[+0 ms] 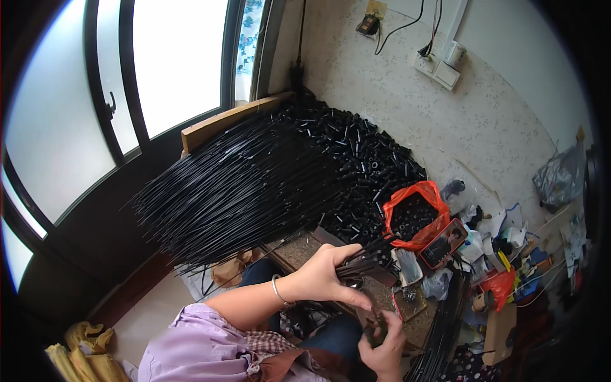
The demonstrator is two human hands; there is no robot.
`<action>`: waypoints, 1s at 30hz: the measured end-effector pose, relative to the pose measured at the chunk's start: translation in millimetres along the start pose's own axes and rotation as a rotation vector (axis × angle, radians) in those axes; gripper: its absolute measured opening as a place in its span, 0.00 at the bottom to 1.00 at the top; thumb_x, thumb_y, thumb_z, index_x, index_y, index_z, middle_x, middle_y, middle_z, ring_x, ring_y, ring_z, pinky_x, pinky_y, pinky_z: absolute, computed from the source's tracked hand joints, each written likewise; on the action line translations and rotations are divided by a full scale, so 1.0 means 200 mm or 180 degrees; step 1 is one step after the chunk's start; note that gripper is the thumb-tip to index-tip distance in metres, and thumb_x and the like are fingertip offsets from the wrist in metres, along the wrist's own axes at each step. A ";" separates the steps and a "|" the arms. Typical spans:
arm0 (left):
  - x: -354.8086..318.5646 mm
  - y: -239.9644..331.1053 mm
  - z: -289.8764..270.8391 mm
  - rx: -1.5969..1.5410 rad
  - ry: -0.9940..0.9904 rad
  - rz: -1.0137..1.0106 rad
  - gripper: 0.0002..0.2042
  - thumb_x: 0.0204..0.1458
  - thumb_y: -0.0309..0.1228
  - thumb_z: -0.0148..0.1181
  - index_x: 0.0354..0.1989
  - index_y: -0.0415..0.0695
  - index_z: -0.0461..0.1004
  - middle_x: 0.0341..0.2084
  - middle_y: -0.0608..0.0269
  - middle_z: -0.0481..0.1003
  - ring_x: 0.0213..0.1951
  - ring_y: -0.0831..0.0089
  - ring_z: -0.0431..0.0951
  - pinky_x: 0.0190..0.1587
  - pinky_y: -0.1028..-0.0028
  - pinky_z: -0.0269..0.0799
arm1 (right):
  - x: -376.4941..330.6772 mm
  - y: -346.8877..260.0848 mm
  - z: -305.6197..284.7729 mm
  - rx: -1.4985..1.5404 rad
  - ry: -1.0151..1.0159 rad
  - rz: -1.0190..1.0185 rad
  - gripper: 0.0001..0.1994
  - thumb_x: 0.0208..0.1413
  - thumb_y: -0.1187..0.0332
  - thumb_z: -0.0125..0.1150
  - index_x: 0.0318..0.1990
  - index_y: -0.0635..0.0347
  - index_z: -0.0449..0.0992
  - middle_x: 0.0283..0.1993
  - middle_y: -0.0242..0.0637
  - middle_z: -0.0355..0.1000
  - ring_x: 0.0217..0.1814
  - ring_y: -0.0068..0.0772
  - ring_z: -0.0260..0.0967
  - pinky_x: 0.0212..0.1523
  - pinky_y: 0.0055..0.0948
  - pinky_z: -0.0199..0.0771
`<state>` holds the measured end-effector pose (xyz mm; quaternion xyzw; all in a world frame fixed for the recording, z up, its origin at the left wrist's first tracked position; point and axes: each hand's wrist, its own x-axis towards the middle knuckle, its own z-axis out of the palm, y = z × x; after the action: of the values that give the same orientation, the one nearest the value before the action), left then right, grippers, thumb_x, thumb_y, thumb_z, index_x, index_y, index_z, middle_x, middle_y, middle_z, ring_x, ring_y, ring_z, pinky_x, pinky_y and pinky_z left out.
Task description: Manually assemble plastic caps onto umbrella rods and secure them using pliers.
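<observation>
My left hand, with a silver bangle at the wrist, reaches across the front of the bench. Its fingers close around a few thin black rods, and its thumb stretches down toward my right hand. My right hand is curled around a small dark green hand tool, whose upper end is close to the left thumb. Its exact kind is hard to make out. Beyond my hands lies a wide heap of long black rods, beside a pile of short black tubular pieces.
A red plastic bag with small black parts stands open right of the pile. Next to it leans a phone with a lit screen. Clutter and a cardboard box sit farther right. A wooden board edges the heap by the windows.
</observation>
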<state>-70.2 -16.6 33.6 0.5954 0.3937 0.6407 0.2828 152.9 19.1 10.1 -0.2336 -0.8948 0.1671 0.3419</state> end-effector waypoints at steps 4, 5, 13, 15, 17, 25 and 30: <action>0.01 0.01 -0.01 -0.0589 -0.0090 0.0022 0.26 0.26 0.37 0.77 0.33 0.39 0.71 0.25 0.69 0.71 0.28 0.86 0.66 0.31 0.82 0.63 | 0.04 -0.11 -0.14 0.0798 -0.0214 -0.0212 0.16 0.49 0.63 0.62 0.38 0.69 0.71 0.21 0.42 0.71 0.17 0.31 0.69 0.19 0.26 0.71; 0.00 -0.01 -0.02 -0.0690 -0.0342 -0.0174 0.26 0.24 0.36 0.77 0.32 0.39 0.71 0.28 0.70 0.70 0.31 0.86 0.65 0.33 0.82 0.63 | -0.03 -0.04 -0.12 0.2353 -0.1370 0.1016 0.18 0.49 0.61 0.63 0.43 0.64 0.71 0.24 0.41 0.72 0.20 0.38 0.70 0.23 0.28 0.72; 0.05 0.05 0.02 -0.0111 -0.0335 -0.0375 0.25 0.23 0.38 0.78 0.28 0.41 0.70 0.20 0.70 0.69 0.23 0.83 0.68 0.26 0.82 0.63 | -0.08 0.01 0.02 0.1116 -0.0939 0.1237 0.25 0.36 0.76 0.58 0.47 0.68 0.62 0.30 0.41 0.66 0.24 0.39 0.65 0.26 0.32 0.67; 0.04 0.03 0.00 0.0211 -0.0126 -0.0017 0.27 0.21 0.41 0.78 0.28 0.41 0.70 0.20 0.71 0.70 0.23 0.84 0.67 0.26 0.81 0.63 | -0.04 0.07 0.01 -0.0573 0.0433 -0.0063 0.24 0.38 0.76 0.56 0.47 0.67 0.62 0.31 0.41 0.67 0.23 0.40 0.65 0.27 0.35 0.68; 0.04 -0.01 -0.01 0.0147 -0.0052 -0.0009 0.28 0.20 0.43 0.78 0.28 0.41 0.70 0.20 0.71 0.70 0.23 0.84 0.67 0.26 0.81 0.62 | -0.03 0.05 -0.08 -0.0252 -0.0073 -0.0093 0.17 0.43 0.76 0.54 0.44 0.68 0.65 0.28 0.45 0.69 0.23 0.41 0.67 0.27 0.33 0.69; 0.06 -0.02 0.04 -0.0572 -0.0499 -0.0018 0.28 0.23 0.42 0.77 0.31 0.39 0.71 0.24 0.70 0.71 0.26 0.84 0.67 0.29 0.81 0.63 | -0.09 0.04 0.05 0.3445 -0.2430 0.1993 0.16 0.48 0.77 0.59 0.44 0.69 0.64 0.23 0.33 0.70 0.20 0.24 0.68 0.23 0.20 0.67; 0.04 0.02 -0.02 0.0049 -0.0475 -0.0034 0.28 0.28 0.36 0.76 0.37 0.36 0.70 0.26 0.70 0.71 0.30 0.86 0.66 0.32 0.82 0.64 | 0.00 0.10 -0.01 -0.0896 0.0591 -0.0280 0.20 0.42 0.77 0.59 0.45 0.67 0.62 0.28 0.42 0.67 0.25 0.41 0.67 0.30 0.33 0.68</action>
<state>-74.5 -12.4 40.5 0.6416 0.3796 0.5899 0.3102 160.3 36.0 3.5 -0.2542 -0.8833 0.0027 0.3940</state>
